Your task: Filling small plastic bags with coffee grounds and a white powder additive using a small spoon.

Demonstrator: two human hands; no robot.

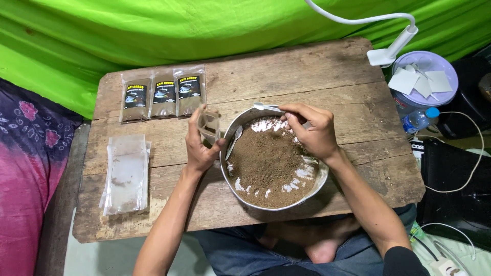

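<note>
The left hand (200, 145) grips a small clear pouch (209, 125) just beside the left rim of the metal bowl (319, 181) of brown powder (271, 166), near the table's (307, 71) front edge. The right hand (312, 130) pinches a white spoon (267, 107) over the bowl's far rim. Three filled packets (163, 94) lie at the far left corner.

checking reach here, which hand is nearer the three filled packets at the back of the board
Left. The left hand, holding a small clear pouch, is just below-right of the filled packets; the right hand is over the bowl, farther right.
</note>
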